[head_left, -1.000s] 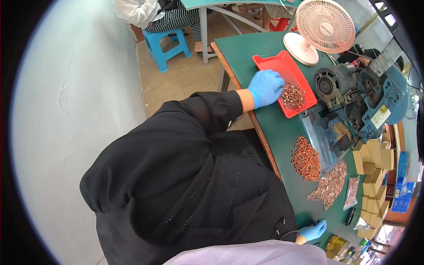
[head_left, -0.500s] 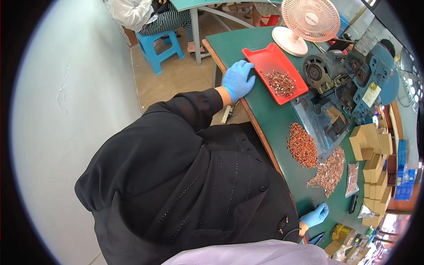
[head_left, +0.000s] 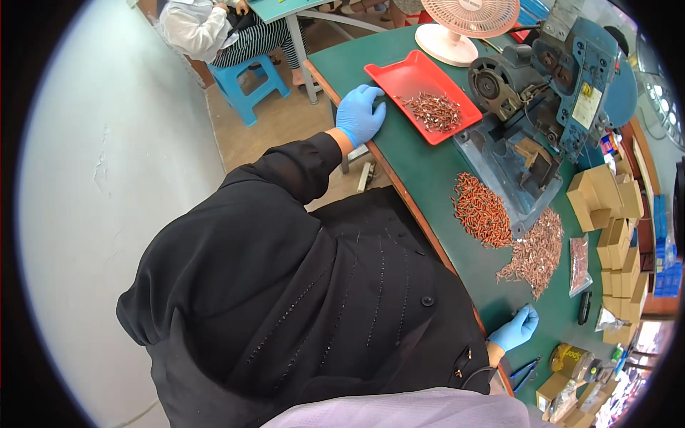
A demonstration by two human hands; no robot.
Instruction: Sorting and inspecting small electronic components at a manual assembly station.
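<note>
My left hand [head_left: 360,114], in a blue glove, lies flat on the near edge of the green table [head_left: 428,178], just left of a red tray [head_left: 399,75] that holds small metal parts [head_left: 435,110]. It holds nothing. My right hand [head_left: 515,329], also gloved in blue, rests on the table near my body with its fingers loosely spread. It lies just below a pile of small silvery-brown metal parts [head_left: 535,253]. A pile of reddish parts [head_left: 481,214] lies beside that pile. My black sleeves and garment fill the middle of the view.
A blue-grey press machine [head_left: 549,93] stands behind the piles, with a pink desk fan [head_left: 464,21] at the far end. Small cardboard boxes [head_left: 614,214] are stacked on the right. A seated person [head_left: 207,28] and a blue stool [head_left: 250,85] are at the top left.
My left hand has drawn back from the parts in the red tray to the table edge beside it. My right hand has stayed near the metal pile. The view has swung.
</note>
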